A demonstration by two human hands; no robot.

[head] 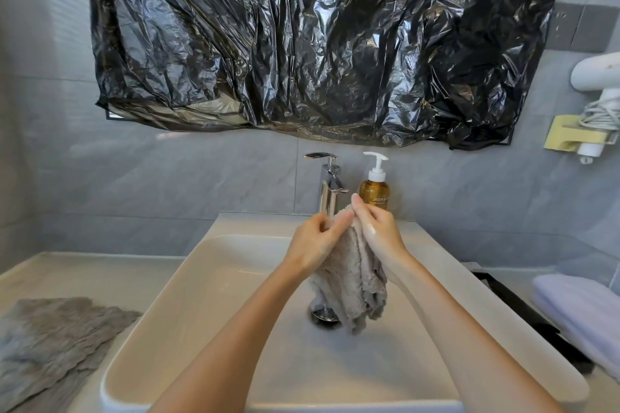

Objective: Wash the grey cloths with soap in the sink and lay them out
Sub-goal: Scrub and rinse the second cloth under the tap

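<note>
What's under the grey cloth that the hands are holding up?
Below the hanging grey cloth is the white sink, with its shiny metal drain. The cloth's lower end covers the right part of the drain, so that part is hidden.

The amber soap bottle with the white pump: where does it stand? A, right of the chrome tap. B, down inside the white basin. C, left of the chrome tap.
A: the amber soap bottle stands just right of the chrome tap, at the back of the white basin.
</note>
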